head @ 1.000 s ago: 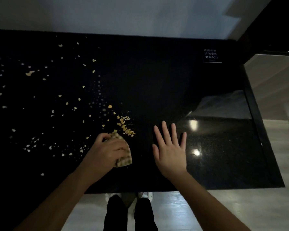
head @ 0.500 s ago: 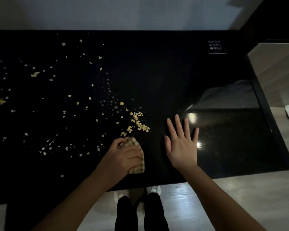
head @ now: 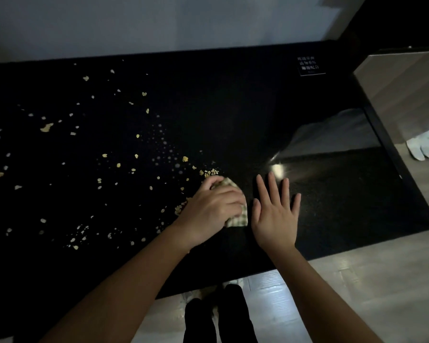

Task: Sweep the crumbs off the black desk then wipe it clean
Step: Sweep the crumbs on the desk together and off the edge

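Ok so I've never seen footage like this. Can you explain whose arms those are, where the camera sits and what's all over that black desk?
There is no machine here. These are a person's two bare arms, filmed by a wide-angle camera worn on their head, looking forward and down. That is why the arms enter from the bottom and their dark trouser legs show below the desk edge.

The black desk is strewn with pale crumbs, mostly on its left half. The left hand grips a bunched checked cloth against the desk, with a small heap of crumbs just beyond it. The right hand is flat beside it with fingers spread, holding nothing. Whether it touches the surface is hard to tell.

A small white-lettered sign sits near the far right corner.
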Demonstrator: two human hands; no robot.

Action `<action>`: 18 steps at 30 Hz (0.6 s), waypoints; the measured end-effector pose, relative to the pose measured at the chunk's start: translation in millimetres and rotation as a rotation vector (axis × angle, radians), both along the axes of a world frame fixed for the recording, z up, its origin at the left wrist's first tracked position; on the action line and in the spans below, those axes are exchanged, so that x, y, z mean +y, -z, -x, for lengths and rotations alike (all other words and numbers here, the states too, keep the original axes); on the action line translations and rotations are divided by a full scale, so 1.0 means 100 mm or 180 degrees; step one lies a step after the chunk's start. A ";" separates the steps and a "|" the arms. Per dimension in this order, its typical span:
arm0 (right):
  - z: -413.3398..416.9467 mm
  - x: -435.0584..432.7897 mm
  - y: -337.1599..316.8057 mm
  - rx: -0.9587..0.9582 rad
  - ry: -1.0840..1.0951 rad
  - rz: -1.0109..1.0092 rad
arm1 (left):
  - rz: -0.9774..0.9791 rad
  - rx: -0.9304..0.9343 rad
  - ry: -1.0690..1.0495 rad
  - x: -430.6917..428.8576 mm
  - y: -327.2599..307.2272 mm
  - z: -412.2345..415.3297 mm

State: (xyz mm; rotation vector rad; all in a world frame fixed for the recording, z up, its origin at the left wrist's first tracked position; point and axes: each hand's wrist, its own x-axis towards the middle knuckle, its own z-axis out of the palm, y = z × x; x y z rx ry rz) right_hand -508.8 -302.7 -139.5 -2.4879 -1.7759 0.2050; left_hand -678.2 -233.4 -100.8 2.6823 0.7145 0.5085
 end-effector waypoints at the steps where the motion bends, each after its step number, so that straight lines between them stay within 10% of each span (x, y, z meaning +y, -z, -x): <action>1: -0.01 0.00 0.00 0.0022 0.0043 -0.0016 | 0.0045 0.0040 0.0004 0.06 0.03 -0.04; 18: -0.11 0.34 -0.02 0.0030 -0.0072 0.0180 | 0.0541 0.0022 -0.0691 0.25 0.09 0.58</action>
